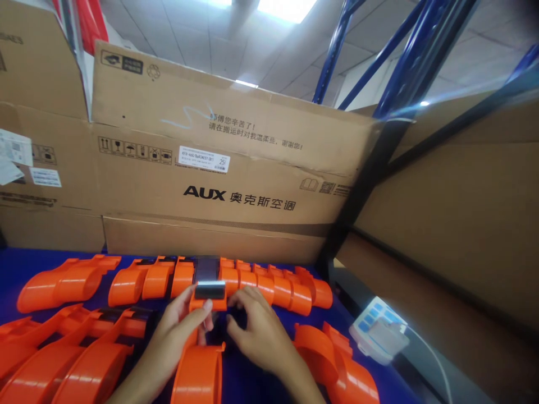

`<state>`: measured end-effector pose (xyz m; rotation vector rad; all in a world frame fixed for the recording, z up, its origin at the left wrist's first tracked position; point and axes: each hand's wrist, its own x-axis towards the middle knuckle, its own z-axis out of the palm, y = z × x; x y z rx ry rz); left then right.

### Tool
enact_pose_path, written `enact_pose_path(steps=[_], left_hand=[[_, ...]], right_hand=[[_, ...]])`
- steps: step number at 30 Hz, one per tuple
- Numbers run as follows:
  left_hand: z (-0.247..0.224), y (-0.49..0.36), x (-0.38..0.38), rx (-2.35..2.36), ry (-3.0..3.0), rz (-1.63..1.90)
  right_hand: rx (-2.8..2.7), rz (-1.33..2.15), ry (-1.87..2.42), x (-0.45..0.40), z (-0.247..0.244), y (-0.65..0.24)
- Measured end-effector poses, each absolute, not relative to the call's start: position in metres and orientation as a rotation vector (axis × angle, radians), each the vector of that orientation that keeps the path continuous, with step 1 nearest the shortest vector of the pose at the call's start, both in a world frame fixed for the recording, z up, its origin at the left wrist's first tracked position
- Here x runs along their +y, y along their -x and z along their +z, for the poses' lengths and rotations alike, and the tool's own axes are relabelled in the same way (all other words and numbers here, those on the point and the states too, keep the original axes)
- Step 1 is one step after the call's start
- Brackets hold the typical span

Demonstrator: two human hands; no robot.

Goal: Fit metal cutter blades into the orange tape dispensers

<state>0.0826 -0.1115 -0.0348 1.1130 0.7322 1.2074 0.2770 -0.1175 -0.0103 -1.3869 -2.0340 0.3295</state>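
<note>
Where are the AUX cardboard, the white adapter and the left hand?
AUX cardboard [205,194]: head view, on its printed brand lettering.
White adapter [388,336]: head view, on its body.
Left hand [180,326]: head view, near the thumb's base.

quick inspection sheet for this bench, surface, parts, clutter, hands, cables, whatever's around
surface: blue, largely covered by parts
job's things: orange pieces in a back row and nearer groups, some overlapping; held piece has a black, toothed strip on top
clutter: nothing seen among the parts; white power strip off to the right
left hand: grips the held piece
right hand: fingers bent beside it; contact unclear
cables: white cable runs from the plug area toward the lower edge of view
surroundings: AUX box behind, dark rack post at right, lights overhead
</note>
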Motion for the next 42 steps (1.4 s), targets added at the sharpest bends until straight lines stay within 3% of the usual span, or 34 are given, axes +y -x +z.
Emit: enact_pose_path(steps=[15, 33, 42], left_hand=[[-0.033, -0.083, -0.115, 0.871, -1.181, 1.237], [-0.031, -0.081, -0.117, 0.944, -1.265, 1.265], [-0.032, -0.084, -0.117, 0.948, -1.181, 1.291]], right_hand=[[-1.263, 0.903, 0.898, -0.113, -0.008, -0.267], [-1.626, 0.363, 0.863, -0.127, -0.015, -0.253], [-1.663, 0.255, 0.868, -0.129, -0.015, -0.254]])
